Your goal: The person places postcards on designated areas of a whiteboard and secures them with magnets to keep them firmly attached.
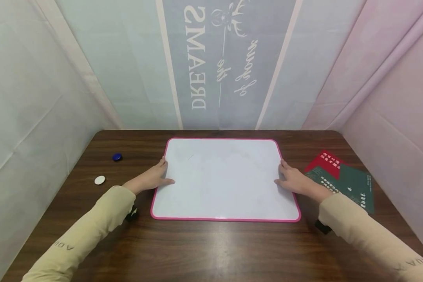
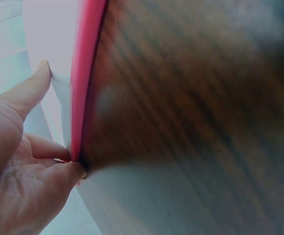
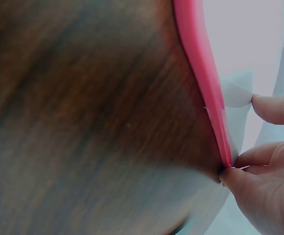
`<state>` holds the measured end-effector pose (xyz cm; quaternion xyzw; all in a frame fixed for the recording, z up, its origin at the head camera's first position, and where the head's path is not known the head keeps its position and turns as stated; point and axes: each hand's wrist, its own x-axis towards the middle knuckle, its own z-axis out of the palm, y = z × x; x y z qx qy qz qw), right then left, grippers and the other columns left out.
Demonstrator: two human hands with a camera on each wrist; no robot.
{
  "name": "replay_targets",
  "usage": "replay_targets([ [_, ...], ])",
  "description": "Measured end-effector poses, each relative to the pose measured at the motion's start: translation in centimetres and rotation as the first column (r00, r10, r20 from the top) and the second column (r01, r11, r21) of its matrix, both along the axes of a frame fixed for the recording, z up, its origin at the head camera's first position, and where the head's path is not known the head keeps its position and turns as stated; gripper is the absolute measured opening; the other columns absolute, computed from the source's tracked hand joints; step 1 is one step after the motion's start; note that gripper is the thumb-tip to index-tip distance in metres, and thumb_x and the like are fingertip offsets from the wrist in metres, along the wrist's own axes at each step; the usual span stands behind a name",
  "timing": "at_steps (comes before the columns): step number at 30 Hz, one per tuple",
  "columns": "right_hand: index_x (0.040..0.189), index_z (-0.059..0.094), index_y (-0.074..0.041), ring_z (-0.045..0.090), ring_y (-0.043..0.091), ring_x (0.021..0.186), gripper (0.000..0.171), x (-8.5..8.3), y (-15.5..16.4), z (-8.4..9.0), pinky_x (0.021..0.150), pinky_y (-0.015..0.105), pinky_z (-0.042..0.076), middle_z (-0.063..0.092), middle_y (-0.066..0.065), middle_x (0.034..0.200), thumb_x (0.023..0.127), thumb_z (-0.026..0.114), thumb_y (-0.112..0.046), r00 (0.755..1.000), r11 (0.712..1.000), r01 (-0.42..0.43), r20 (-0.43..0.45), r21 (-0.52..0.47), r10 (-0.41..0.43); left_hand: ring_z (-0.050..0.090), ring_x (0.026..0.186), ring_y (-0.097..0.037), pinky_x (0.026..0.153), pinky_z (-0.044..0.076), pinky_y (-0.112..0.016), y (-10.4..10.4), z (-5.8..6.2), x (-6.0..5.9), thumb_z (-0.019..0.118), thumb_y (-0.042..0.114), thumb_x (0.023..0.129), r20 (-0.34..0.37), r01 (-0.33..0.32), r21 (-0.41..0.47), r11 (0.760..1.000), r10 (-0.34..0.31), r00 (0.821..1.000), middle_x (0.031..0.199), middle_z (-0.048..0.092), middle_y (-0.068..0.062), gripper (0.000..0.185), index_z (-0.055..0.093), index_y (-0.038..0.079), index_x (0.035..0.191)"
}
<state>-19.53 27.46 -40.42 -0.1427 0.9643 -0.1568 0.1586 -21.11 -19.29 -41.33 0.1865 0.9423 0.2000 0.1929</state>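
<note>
Pink-framed whiteboard [image 1: 225, 180] flat at desk [image 1: 211, 246] centre. Left hand [image 1: 151, 179] grips its left edge, thumb on top surface, fingers curled at frame. Right hand [image 1: 296, 181] grips right edge likewise. Blue magnet [image 1: 117, 157], white magnet [image 1: 99, 180] near desk left edge. Booklets [image 1: 342, 182] near right edge.

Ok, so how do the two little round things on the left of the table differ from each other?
The blue magnet is dark and glossy; the white magnet is pale and matte-looking. The blue one lies farther from the person, toward the table's back edge; the white one lies nearer, closer to the left hand. The white one looks slightly wider and flatter. Both are small round discs lying loose on the table, left of the whiteboard, untouched by either hand.
</note>
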Motion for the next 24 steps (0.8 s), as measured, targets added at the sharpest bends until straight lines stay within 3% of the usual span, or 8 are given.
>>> replay_targets([
  [24, 0.137, 0.025, 0.013, 0.025, 0.048, 0.127, 0.074, 2.6, 0.6, 0.1, 0.097, 0.056, 0.031, 0.016, 0.032, 0.144, 0.087, 0.058, -0.031, 0.999, 0.999, -0.025, -0.025, -0.044, 0.024, 0.011, 0.133, -0.044, 0.105, 0.021, -0.050, 0.3, 0.1, 3.2, 0.060, 0.030, 0.088, -0.021, -0.005, 0.001, 1.000, 0.005, 1.000, 0.144, -0.002, -0.035, 0.083, 0.013, -0.020, 0.135],
])
